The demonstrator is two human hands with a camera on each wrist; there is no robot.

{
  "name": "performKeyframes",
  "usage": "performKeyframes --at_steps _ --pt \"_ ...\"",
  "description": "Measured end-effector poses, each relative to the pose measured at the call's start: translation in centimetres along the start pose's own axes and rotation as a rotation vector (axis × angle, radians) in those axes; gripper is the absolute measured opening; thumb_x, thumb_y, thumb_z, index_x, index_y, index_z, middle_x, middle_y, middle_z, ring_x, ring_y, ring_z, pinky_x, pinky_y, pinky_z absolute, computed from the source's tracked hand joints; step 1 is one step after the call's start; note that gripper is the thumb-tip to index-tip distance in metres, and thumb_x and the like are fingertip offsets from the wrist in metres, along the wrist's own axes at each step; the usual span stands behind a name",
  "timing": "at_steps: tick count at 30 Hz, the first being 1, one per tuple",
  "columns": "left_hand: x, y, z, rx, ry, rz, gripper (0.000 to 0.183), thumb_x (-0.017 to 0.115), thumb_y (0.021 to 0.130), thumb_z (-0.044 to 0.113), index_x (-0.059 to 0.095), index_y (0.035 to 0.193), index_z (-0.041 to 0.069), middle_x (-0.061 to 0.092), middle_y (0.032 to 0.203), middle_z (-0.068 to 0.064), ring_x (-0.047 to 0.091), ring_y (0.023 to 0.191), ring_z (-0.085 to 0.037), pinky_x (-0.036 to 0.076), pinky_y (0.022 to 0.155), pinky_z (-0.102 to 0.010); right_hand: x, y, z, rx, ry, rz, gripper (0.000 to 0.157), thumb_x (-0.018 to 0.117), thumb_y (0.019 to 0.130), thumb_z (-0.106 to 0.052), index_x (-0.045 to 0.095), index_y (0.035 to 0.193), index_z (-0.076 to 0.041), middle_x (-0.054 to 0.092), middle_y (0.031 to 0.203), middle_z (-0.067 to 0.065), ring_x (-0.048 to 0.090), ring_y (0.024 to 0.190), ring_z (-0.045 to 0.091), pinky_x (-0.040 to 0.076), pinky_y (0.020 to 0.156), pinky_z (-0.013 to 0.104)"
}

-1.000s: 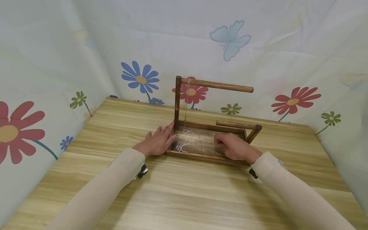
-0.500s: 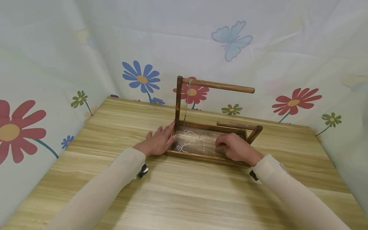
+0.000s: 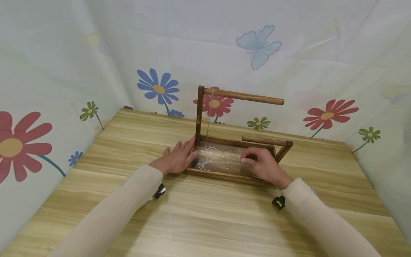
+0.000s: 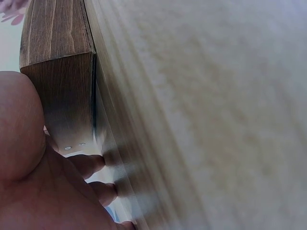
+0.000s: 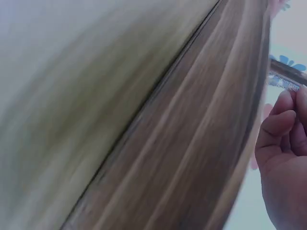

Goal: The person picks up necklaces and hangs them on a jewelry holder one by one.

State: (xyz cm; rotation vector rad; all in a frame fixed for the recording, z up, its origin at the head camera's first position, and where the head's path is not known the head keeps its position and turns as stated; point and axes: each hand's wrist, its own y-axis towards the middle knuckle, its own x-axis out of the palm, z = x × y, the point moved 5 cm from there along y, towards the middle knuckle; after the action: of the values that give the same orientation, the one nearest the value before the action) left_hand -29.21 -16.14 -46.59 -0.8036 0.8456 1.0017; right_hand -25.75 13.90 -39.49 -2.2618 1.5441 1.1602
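A dark wooden jewellery stand (image 3: 239, 94) with a tray base (image 3: 218, 175) stands on the table. A thin chain (image 3: 209, 114) hangs from its upper bar beside the post. A pale chain (image 3: 208, 157) lies coiled in the tray. My left hand (image 3: 178, 157) lies flat on the table, its straight fingers against the tray's left end. In the left wrist view the fingers (image 4: 91, 163) touch the wood (image 4: 57, 62). My right hand (image 3: 245, 159) hovers over the tray's right half, its fingertips pinched together on a fine chain. In the right wrist view its curled fingers (image 5: 283, 120) show beside the tray's rim (image 5: 192, 143).
The light wooden table (image 3: 205, 221) stretches towards me. A flowered cloth (image 3: 64, 71) walls it in at the back and both sides. The stand's low bar (image 3: 263, 140) juts out behind my right hand.
My right hand has drawn back a little towards me and lifted off the tray, fingertips still pinched. The left hand has not moved.
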Motion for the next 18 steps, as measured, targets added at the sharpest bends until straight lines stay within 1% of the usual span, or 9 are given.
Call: performKeyframes --at_steps 3,6,8,10,15,18 --pt "0.0 0.0 0.0 0.005 -0.002 0.002 0.074 0.022 0.108 0.065 -0.008 0.168 0.033 0.014 0.177 -0.006 0.005 0.164 -0.042 0.002 0.123 -0.077 -0.2 -0.2 -0.6 -0.008 0.024 0.032 0.005 0.071 0.097 -0.006 0.073 0.096 -0.001 0.074 0.091 0.009 0.058 0.075 0.007 0.050 0.070 0.024" --pt "0.0 0.0 0.1 0.005 -0.007 0.001 0.074 0.023 0.108 0.064 -0.008 0.168 0.033 0.014 0.177 -0.006 0.005 0.164 -0.042 0.002 0.123 -0.077 -0.5 -0.3 -1.3 -0.033 0.033 0.053 0.002 0.071 0.097 -0.003 0.072 0.095 -0.003 0.073 0.089 0.009 0.057 0.073 0.008 0.049 0.068 0.024" --pt "0.0 0.0 0.1 0.007 -0.008 0.002 0.074 0.023 0.109 0.064 -0.007 0.168 0.033 0.014 0.177 -0.005 0.006 0.164 -0.042 0.002 0.123 -0.077 -0.8 -0.3 -2.1 -0.061 0.038 0.062 0.005 0.070 0.097 0.000 0.071 0.095 -0.005 0.072 0.088 0.009 0.057 0.072 0.009 0.048 0.067 0.024" --pt "0.0 0.0 0.1 0.004 -0.003 0.001 0.073 0.022 0.109 0.063 -0.008 0.168 0.034 0.013 0.177 -0.003 0.006 0.164 -0.041 0.003 0.123 -0.077 -1.2 -0.3 -2.8 -0.090 0.048 0.064 0.007 0.069 0.097 0.002 0.071 0.096 -0.005 0.071 0.088 0.009 0.056 0.072 0.011 0.048 0.066 0.025" --pt "0.1 0.2 0.0 -0.008 0.006 -0.003 0.072 0.022 0.109 0.063 -0.009 0.168 0.035 0.012 0.177 -0.001 0.005 0.164 -0.040 0.004 0.123 -0.076 -2.0 0.2 -4.8 -0.161 0.034 0.055 0.007 0.067 0.098 0.002 0.069 0.098 -0.005 0.070 0.090 0.012 0.058 0.074 0.015 0.050 0.069 0.024" --pt "0.2 0.3 -0.1 -0.004 0.011 -0.002 0.072 0.022 0.109 0.063 -0.008 0.168 0.035 0.012 0.177 -0.001 0.006 0.164 -0.040 0.005 0.123 -0.077 -2.3 0.7 -6.1 -0.214 0.007 0.053 0.009 0.067 0.098 0.002 0.069 0.096 -0.006 0.069 0.087 0.010 0.056 0.072 0.013 0.048 0.067 0.025"
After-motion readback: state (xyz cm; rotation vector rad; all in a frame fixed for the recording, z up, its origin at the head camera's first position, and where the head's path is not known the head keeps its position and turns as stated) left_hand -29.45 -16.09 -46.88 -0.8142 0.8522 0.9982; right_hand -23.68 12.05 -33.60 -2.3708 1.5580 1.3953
